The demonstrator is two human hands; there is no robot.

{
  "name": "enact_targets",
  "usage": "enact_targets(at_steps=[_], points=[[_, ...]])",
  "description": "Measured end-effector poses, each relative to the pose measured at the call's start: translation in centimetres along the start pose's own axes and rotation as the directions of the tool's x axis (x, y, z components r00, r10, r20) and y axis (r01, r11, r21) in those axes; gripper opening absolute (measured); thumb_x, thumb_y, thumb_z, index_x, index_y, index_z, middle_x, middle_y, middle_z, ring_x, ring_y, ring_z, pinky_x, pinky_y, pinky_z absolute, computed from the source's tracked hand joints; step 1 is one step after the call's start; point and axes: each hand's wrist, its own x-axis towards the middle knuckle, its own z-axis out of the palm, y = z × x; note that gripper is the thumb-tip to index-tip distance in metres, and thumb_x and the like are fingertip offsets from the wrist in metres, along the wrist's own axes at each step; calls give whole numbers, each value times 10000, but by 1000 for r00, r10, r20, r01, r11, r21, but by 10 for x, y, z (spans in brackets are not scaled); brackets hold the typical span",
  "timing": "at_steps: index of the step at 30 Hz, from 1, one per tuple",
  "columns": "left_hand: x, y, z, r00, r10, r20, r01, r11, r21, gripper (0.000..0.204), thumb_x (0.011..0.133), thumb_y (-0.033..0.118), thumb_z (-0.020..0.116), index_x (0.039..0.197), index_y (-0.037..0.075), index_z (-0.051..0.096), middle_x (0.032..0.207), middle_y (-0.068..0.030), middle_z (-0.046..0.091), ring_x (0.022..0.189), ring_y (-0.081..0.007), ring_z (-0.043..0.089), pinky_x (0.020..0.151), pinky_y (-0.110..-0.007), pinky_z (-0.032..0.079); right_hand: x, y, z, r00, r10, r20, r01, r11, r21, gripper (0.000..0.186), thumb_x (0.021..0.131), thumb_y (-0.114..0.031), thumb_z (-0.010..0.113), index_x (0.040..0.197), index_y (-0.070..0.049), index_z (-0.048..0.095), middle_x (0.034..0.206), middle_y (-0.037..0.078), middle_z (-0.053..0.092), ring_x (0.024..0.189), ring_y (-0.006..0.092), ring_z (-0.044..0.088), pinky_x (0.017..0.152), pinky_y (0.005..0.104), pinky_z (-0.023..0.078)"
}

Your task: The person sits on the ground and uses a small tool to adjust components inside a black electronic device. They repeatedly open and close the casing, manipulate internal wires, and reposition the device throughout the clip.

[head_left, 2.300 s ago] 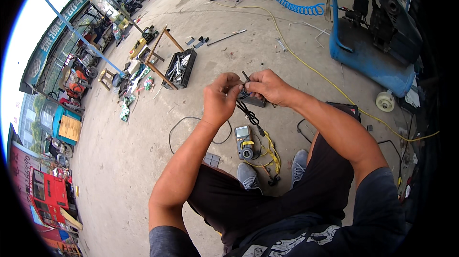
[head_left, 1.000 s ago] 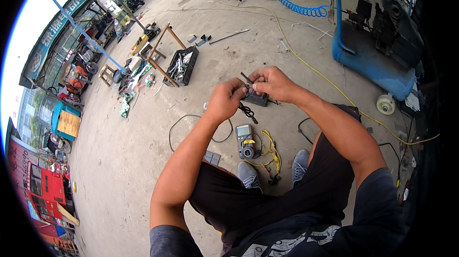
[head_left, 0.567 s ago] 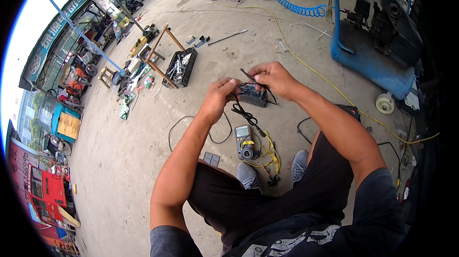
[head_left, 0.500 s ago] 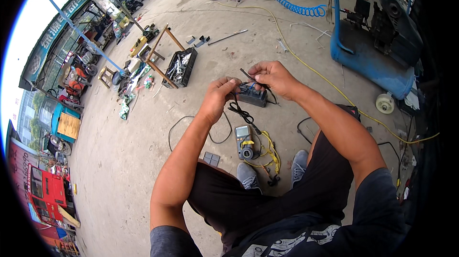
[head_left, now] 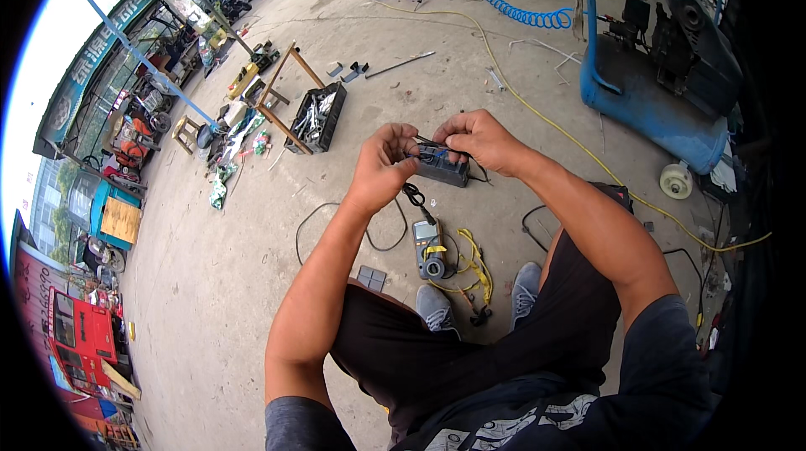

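Note:
Close together in front of me, both hands work on a thin black cable. My left hand (head_left: pixel 384 164) has its fingers curled round it, and a bundled black cable (head_left: pixel 415 194) hangs below that hand. My right hand (head_left: pixel 483 142) pinches a thin black piece of cable that points toward the left fingertips; its exact end is hard to make out. Just behind the hands lies a black box (head_left: pixel 445 169) with leads, partly covered by my fingers. Nearer to me on the ground is a grey clamp meter (head_left: pixel 429 251), beside yellow wiring (head_left: pixel 478 262).
A black crate of tools (head_left: pixel 319 119) stands by a wooden frame (head_left: pixel 290 73) at the left. To the right sits a blue air compressor (head_left: pixel 651 94) with a coiled blue hose (head_left: pixel 504 2). A yellow hose (head_left: pixel 546 119) crosses the concrete. A grey tile-like piece (head_left: pixel 371 278) lies near my knee.
The black piece in my right hand has tipped down and leftward to the left fingers. My left hand has risen slightly with fingers more curled, and the hanging cable bundle has shifted.

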Motion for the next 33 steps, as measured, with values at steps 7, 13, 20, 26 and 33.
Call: enact_targets(at_steps=[7, 13, 20, 26, 33], points=[[1, -1, 2, 999, -5, -50, 4, 1000, -14, 339, 818, -51, 609, 1145, -60, 520, 873, -26, 596, 789, -86, 557, 705, -220, 446, -2, -3, -1, 996, 68, 63, -69, 998, 2, 233, 857, -109, 635, 1002, 72, 653, 767, 43, 622, 655, 89, 548, 572, 240, 437], [3, -5, 4, 996, -4, -92, 12, 996, 85, 285, 835, -17, 622, 1106, -60, 544, 848, -11, 590, 759, -71, 544, 675, -212, 435, -5, -6, 3, 993, 62, 96, -57, 997, -49, 222, 827, -124, 679, 951, 58, 657, 748, 26, 600, 638, 73, 512, 555, 230, 409], [4, -11, 5, 994, 60, -94, -36, 970, 239, 191, 825, -22, 595, 1012, -57, 597, 821, -31, 596, 735, -94, 549, 654, -247, 450, -1, 2, -4, 980, 84, 180, -83, 996, -13, 190, 831, -95, 648, 949, 54, 656, 759, 24, 601, 643, 83, 499, 574, 247, 400], [1, -3, -4, 995, -90, 54, 70, 955, 288, 144, 857, 6, 591, 978, -51, 645, 832, -37, 626, 736, -100, 551, 663, -257, 448, -4, -2, -5, 966, 131, 224, -146, 988, 51, 173, 847, -83, 621, 958, 48, 641, 786, 31, 607, 672, 89, 513, 600, 252, 413], [-2, -2, -7, 958, -233, 170, 268, 936, -228, 181, 944, 82, 565, 1050, -58, 609, 953, -96, 643, 851, -169, 606, 800, -313, 493, -3, -4, -6, 959, 151, 239, -181, 977, 110, 155, 862, -100, 611, 958, 19, 636, 769, 14, 590, 658, 78, 503, 603, 239, 412]])
